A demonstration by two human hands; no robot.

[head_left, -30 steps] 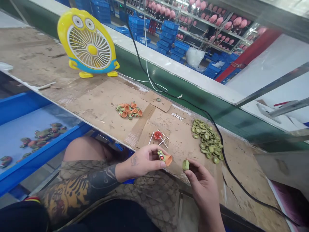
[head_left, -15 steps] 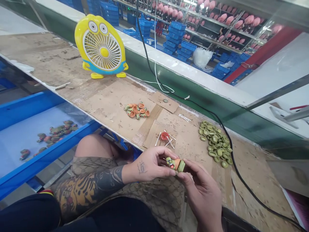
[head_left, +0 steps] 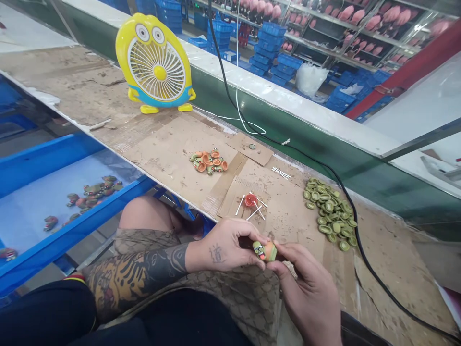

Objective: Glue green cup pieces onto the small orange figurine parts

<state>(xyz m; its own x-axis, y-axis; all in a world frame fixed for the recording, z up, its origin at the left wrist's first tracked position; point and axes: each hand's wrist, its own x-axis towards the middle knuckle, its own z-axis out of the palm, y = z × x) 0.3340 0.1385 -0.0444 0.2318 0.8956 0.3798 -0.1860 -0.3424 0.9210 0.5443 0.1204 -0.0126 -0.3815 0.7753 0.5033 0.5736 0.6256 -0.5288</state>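
Grip: tattooed left hand (head_left: 228, 245) and right hand (head_left: 309, 293) close together, fingertips of both clamped on a small painted figurine (head_left: 265, 251), with round goggle eyes, yellow-green face, orange body and olive-green cap at the end nearest the right hand. Figurine up in the air between the two hands, clear of the bench, cap end partly hidden by right fingers.

Below the grip: patterned brown fabric (head_left: 245, 298) over the lap, left forearm with black and gold tattoo (head_left: 144, 271) reaching in from the left.

Just ahead of the grip: worn brown cardboard sheet (head_left: 288, 226) on the bench, with a small red-orange dish (head_left: 251, 200) among thin white sticks. Farther ahead and to the left: small heap of orange cup-shaped pieces with green parts (head_left: 209, 161). Ahead and to the right: loose heap of olive-green rings (head_left: 331, 216), with a thin black cable (head_left: 355, 216) just past it.

Left of the grip, below bench level: blue-rimmed tray (head_left: 54, 161) holding a scatter of finished green and orange figurines (head_left: 93, 192).

Well beyond the grip: yellow cartoon-faced desk fan (head_left: 154, 62) standing upright on the bench, its white grille facing the hands
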